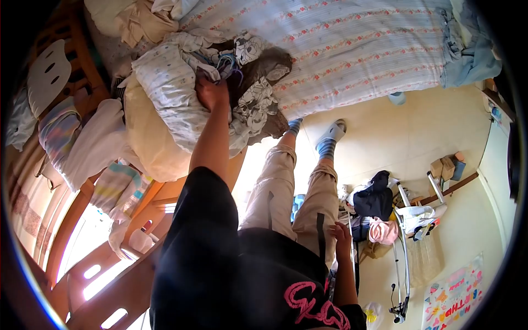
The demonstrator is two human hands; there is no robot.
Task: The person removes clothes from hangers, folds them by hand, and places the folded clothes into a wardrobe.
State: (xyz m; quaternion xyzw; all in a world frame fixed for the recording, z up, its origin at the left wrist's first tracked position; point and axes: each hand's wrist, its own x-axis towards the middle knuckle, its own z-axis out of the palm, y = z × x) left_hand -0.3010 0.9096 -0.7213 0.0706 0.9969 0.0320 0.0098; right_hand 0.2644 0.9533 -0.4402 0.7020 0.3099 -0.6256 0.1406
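My left hand [212, 92] reaches out over a heap of bedding on the bed, its fingers closed around what look like blue and purple plastic clothes hangers [227, 67]. Part of the bunch is hidden by the hand. Beneath and around it lie a white quilt [165, 82] with small dots and a white cloth with a dark floral print [256, 104]. A brown cloth [272, 65] is bunched up beside these. Down at my side, next to the beige trousers [316, 220], hangs my right hand [341, 234], fingers loosely apart and holding nothing I can see.
A bed with a striped floral sheet [363, 49] stretches ahead. Wooden railings [121, 286] draped with cloths, including a striped towel [115, 184], stand left. On the right are a metal-framed walker [404, 242] with bags and clothing, and small boxes [444, 168]. One slipper [397, 98] lies under the bed edge.
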